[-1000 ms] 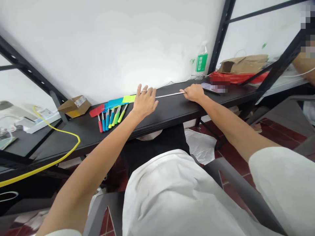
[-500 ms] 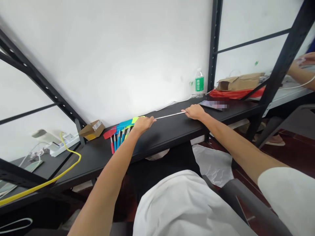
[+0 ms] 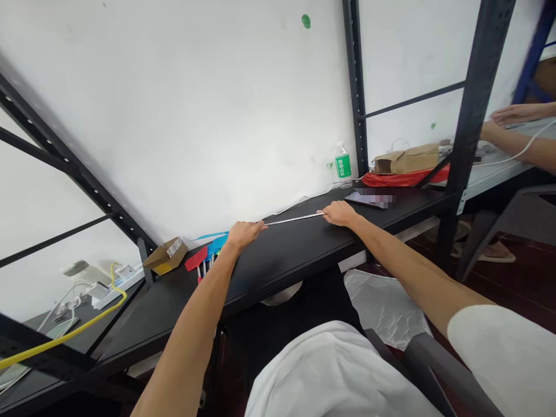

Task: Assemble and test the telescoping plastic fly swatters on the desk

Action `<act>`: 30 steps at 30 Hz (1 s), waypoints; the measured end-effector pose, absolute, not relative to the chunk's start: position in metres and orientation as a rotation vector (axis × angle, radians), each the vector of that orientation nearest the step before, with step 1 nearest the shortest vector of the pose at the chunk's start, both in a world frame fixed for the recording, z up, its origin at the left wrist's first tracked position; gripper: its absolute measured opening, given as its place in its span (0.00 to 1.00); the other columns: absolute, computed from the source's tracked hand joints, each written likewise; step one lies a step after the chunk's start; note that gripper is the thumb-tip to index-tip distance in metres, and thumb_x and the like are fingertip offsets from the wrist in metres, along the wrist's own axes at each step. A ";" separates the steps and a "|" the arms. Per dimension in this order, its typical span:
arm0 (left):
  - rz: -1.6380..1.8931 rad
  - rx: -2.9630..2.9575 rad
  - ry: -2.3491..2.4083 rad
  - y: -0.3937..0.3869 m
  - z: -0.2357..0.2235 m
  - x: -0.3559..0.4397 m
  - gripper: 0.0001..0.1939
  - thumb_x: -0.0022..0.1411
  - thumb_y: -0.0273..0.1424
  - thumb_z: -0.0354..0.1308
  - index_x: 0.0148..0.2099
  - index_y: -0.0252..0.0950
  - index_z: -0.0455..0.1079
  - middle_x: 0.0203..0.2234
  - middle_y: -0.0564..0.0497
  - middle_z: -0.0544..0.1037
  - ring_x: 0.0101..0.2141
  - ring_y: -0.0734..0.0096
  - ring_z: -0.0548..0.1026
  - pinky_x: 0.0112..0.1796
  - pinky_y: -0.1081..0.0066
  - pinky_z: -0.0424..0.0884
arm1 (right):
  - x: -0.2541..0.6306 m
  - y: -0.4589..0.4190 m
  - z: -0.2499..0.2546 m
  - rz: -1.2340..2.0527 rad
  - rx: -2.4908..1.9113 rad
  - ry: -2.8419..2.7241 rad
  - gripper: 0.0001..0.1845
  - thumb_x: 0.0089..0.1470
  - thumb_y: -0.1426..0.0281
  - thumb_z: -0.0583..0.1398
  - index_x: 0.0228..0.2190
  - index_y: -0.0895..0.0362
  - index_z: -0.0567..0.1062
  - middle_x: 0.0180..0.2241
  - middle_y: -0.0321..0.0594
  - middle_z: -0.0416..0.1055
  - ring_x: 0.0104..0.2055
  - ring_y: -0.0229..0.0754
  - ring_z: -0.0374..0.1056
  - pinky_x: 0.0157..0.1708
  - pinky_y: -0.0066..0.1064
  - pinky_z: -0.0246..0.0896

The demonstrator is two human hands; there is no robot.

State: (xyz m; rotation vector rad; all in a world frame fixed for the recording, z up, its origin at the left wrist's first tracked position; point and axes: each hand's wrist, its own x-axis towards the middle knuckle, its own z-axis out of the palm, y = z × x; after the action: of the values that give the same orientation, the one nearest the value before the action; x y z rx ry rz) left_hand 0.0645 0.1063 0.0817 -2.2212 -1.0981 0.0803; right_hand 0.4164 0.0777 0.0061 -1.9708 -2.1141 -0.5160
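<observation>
A thin, shiny whitish strip (image 3: 293,220) runs taut and nearly level between my two hands, above the black tabletop. My left hand (image 3: 244,234) is closed on its left end, and my right hand (image 3: 339,214) pinches the right end. What the strip belongs to I cannot make out. Just left of my left hand lie a red spatula (image 3: 196,258) and blue spatulas (image 3: 216,246), with handles toward me. My left hand and forearm hide part of that group.
An opened cardboard box (image 3: 165,259) stands left of the spatulas. Behind my right hand are a tablet-like device (image 3: 369,198) and a water bottle (image 3: 343,168). A yellow cable (image 3: 87,326) crosses the left side. Another person's hands (image 3: 516,124) are beyond the black rack post (image 3: 475,98).
The camera view has shifted, so the scene sits lower and somewhat to the left. My hands still hold the strip taut, and my left arm now covers more of the spatulas.
</observation>
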 end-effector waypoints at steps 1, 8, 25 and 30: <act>0.083 -2.211 -1.095 0.107 0.084 0.061 0.23 0.75 0.46 0.39 0.51 0.38 0.70 0.36 0.38 0.82 0.37 0.53 0.81 0.37 0.65 0.67 | 0.416 0.078 0.006 -0.513 -1.977 -2.109 0.33 0.68 0.54 0.43 0.45 0.61 0.81 0.44 0.60 0.77 0.49 0.59 0.73 0.46 0.41 0.61; 0.102 -2.168 -1.077 0.114 0.103 0.029 0.22 0.74 0.46 0.40 0.49 0.39 0.70 0.31 0.40 0.82 0.33 0.53 0.80 0.33 0.66 0.65 | 0.416 0.078 0.007 -0.489 -1.996 -2.094 0.34 0.69 0.55 0.42 0.45 0.62 0.80 0.44 0.60 0.77 0.50 0.58 0.73 0.47 0.40 0.61; 0.209 -2.019 -1.094 0.112 0.130 -0.063 0.21 0.75 0.44 0.39 0.49 0.38 0.70 0.30 0.40 0.82 0.30 0.50 0.79 0.29 0.67 0.62 | 0.418 0.082 0.003 -0.507 -1.985 -2.099 0.35 0.69 0.55 0.41 0.45 0.63 0.79 0.45 0.61 0.77 0.50 0.57 0.73 0.48 0.40 0.61; 0.200 -1.982 -1.159 0.105 0.140 -0.089 0.21 0.74 0.44 0.39 0.49 0.38 0.70 0.33 0.38 0.82 0.31 0.50 0.79 0.29 0.67 0.61 | 0.419 0.083 0.001 -0.508 -1.978 -2.099 0.35 0.69 0.55 0.41 0.46 0.64 0.79 0.45 0.61 0.77 0.49 0.57 0.73 0.48 0.40 0.61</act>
State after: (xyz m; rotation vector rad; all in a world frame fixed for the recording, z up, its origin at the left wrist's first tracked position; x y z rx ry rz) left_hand -0.0886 0.1048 0.1399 -1.9816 -1.1594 0.2004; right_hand 0.4187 0.0830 0.0015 -1.9783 -2.0989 -0.5083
